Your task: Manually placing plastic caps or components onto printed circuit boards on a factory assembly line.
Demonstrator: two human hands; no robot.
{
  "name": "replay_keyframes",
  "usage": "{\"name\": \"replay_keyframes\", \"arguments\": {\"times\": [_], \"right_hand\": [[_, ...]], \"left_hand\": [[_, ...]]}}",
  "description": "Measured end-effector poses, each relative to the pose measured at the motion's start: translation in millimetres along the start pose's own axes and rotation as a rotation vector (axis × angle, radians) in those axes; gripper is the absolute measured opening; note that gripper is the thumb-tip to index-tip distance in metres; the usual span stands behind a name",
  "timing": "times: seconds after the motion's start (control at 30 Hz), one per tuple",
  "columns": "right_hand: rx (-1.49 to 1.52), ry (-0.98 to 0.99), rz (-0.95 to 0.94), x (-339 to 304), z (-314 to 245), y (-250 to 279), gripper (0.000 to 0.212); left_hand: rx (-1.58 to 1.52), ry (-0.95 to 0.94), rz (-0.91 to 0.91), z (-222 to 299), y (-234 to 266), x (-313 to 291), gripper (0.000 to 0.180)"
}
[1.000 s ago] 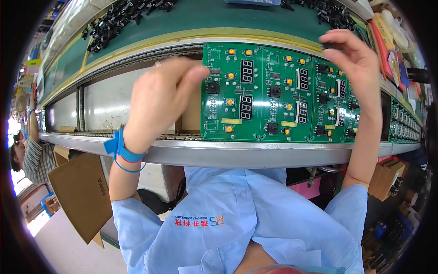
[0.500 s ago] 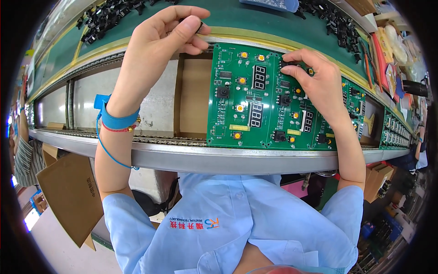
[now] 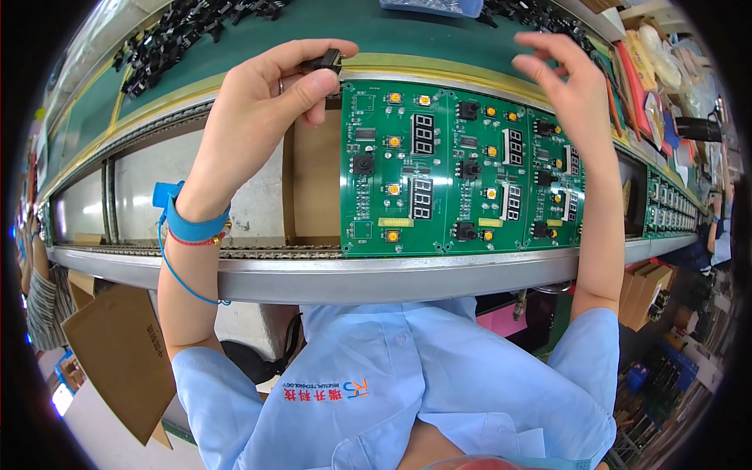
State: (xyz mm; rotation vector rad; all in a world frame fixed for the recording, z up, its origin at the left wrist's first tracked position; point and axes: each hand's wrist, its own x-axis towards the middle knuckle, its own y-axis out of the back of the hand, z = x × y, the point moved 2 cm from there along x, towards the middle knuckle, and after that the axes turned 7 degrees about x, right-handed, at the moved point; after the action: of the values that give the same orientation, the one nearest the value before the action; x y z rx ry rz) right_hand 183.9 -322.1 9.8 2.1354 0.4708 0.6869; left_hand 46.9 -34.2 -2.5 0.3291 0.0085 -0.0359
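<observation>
My left hand is raised just past the near board's far left corner. Its thumb and fingers pinch a small black plastic component with metal pins. My right hand hovers over the far rail, right of the boards' middle, with fingers apart and nothing in them. Below lies a green circuit board with digit displays and yellow buttons. One black component sits at its left side. The board section to its right carries several similar ones, including a black component at its far edge.
A metal rail runs along the near side. Loose black components are heaped on the green bench at the far left, with more at the far right. A blue tray stands between. Beneath the line is cardboard. Other people are at both sides.
My right hand has left the second board section and moved up and right, uncovering the black component there. The boards have shifted slightly left in view. My left hand has lowered, still pinching its component.
</observation>
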Motion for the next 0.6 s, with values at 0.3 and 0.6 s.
{"name": "replay_keyframes", "arguments": {"times": [0.3, 0.6], "right_hand": [[-0.342, 0.002, 0.0, 5.8, 69.9, -1.4, 0.037], [-0.196, -0.045, 0.018, -1.6, 48.2, 4.0, 0.019]], "left_hand": [[0.216, 0.049, 0.115, -9.0, -14.2, 5.1, 0.029], [0.526, -0.1, 0.13, -18.7, -19.3, 5.7, 0.025]]}}
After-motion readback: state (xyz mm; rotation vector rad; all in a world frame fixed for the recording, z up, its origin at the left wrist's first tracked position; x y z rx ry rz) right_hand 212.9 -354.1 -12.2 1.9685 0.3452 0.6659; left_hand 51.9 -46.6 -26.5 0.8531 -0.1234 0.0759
